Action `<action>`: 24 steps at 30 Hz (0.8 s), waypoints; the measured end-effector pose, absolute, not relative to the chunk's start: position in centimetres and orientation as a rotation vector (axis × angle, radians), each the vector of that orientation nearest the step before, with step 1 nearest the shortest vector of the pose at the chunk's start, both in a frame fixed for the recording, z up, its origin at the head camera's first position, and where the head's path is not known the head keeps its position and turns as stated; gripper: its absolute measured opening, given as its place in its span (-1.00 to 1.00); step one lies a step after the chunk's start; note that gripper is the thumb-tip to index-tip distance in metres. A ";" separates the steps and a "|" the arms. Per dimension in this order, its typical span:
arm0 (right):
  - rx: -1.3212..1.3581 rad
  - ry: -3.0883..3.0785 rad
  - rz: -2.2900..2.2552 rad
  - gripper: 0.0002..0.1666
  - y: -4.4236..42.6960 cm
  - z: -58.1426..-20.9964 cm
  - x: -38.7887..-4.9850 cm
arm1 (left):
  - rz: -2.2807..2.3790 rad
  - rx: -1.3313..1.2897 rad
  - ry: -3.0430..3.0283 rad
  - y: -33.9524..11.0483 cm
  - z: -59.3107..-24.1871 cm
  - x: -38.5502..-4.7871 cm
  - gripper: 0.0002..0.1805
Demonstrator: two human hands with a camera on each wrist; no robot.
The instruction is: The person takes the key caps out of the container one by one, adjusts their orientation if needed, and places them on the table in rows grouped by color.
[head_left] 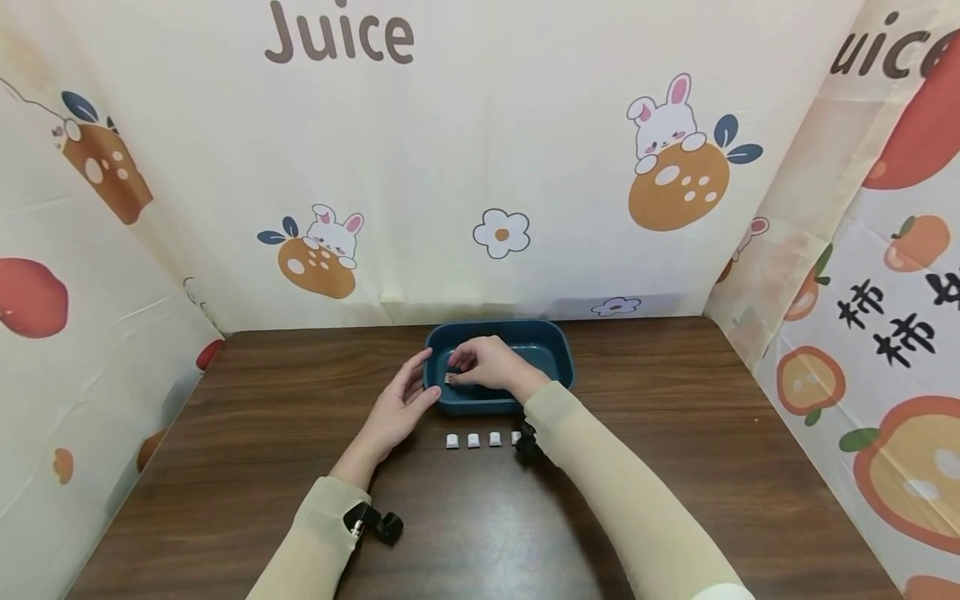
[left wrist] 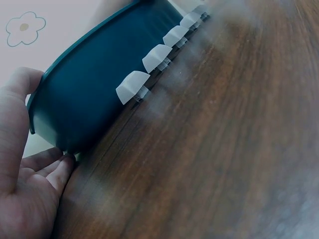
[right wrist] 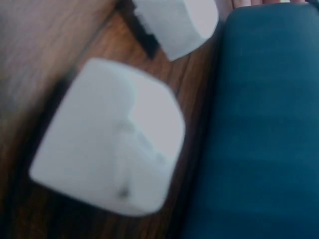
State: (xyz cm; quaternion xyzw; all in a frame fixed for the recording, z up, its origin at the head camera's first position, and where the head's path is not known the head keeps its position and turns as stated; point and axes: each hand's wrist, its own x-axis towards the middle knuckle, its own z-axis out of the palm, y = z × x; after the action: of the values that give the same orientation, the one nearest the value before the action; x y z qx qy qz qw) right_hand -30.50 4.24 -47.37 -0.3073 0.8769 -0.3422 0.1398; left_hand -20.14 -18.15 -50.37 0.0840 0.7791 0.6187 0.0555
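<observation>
The right hand [head_left: 491, 365] pinches a small piece [head_left: 448, 379] between thumb and fingers, at the hand's left, over the tray [head_left: 480, 407]; whether the piece touches the tray's floor cannot be told. Left of that hand, the left hand [head_left: 392, 412], thumb and fingers spread apart, rests at the tray's left end. White caps [head_left: 473, 441] stand in a row on the bench [head_left: 697, 433], nearer the person than the right hand.
</observation>
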 end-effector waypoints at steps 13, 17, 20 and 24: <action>-0.956 2.539 -0.886 -0.76 3.9 -47.5 -30.5 | 1.875 0.265 2.373 -18.1 -50.4 -20.2 -0.29; -0.950 2.533 -0.871 -0.78 3.9 -47.5 -30.5 | 1.873 0.272 2.373 -18.1 -50.4 -20.2 -0.28; -0.968 2.528 -0.862 -0.81 3.8 -47.5 -30.5 | 1.872 0.269 2.378 -18.1 -50.3 -20.1 -0.29; -0.980 2.528 -0.845 -0.84 3.8 -47.5 -30.5 | 1.868 0.266 2.383 -18.1 -50.3 -20.1 -0.29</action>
State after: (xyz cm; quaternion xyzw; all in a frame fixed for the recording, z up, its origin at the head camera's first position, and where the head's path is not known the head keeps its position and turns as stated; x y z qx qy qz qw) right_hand -30.50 3.79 -47.47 -0.3413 0.8800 -0.2941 0.1502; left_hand -20.10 -18.08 -50.32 0.0875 0.7829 0.6138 0.0511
